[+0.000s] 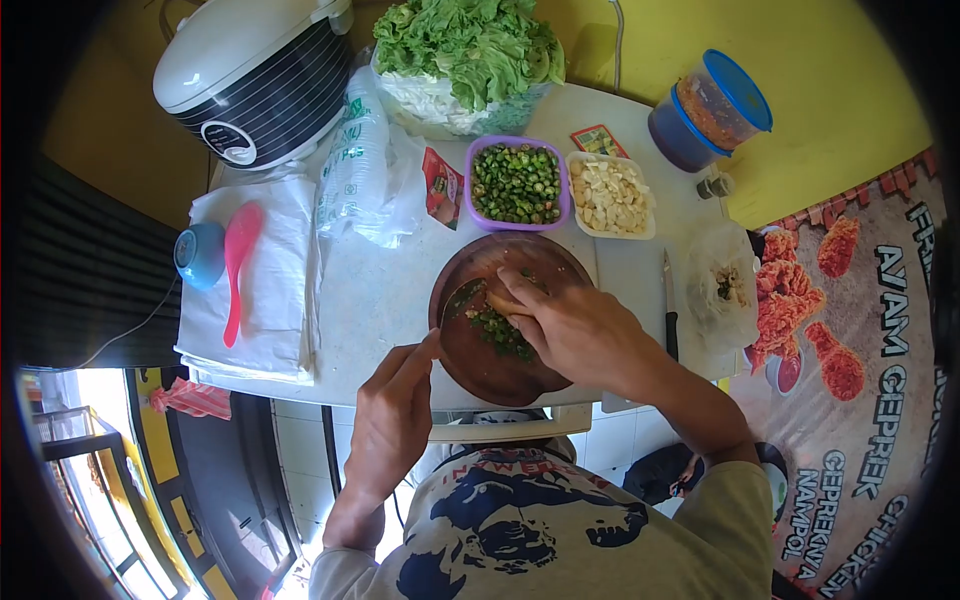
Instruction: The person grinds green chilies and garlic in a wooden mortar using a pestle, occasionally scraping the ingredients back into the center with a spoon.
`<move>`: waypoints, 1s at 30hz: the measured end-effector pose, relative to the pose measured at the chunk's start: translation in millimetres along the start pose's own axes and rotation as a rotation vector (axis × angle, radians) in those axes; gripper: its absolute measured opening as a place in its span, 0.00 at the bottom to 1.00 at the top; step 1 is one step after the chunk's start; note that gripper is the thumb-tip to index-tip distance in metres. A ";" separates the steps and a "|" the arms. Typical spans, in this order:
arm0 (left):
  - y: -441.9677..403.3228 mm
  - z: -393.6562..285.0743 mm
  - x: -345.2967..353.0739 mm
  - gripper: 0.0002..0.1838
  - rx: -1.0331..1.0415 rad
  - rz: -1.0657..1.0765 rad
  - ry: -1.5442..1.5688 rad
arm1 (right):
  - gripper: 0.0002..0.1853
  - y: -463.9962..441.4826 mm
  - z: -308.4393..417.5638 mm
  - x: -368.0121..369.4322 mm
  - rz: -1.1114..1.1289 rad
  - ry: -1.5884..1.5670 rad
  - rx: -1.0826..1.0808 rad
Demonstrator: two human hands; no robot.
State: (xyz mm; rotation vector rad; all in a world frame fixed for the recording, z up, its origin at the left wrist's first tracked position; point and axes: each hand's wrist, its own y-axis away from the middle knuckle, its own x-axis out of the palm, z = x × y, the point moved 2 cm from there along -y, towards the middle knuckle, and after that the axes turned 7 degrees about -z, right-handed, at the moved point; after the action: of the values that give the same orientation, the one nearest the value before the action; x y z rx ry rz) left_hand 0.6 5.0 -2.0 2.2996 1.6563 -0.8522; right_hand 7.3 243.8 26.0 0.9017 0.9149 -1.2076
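Observation:
A round brown mortar (pixel 480 368) stands at the table's front edge, with chopped green chillies (pixel 507 335) in its middle. My right hand (pixel 580 335) is closed around a tan pestle (pixel 505 304), whose lower end is among the chillies; the palm hides most of it. At the mortar's left rim, my left hand (pixel 392 405) is closed on the handle end of a spoon (pixel 463 297). The spoon's bowl reaches into the mortar, beside the pestle.
Behind the mortar are a purple tub of cut green chillies (pixel 515 184) and a tub of peeled garlic (pixel 612 197). A knife (pixel 670 305) and a clear container (pixel 722 290) lie right. Left are a pink rice paddle (pixel 240 250), blue bowl (pixel 199 256) and rice cooker (pixel 255 90).

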 end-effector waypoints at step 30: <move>-0.2 3.0 -2.8 0.23 -0.019 -0.013 -0.035 | 0.34 32.1 18.9 34.2 -0.143 0.007 -0.039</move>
State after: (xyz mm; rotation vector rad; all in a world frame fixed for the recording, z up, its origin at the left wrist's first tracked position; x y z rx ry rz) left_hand -1.3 1.5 -2.9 2.2508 1.6599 -0.8701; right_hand 44.9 218.3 3.8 0.8208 1.0192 -1.3039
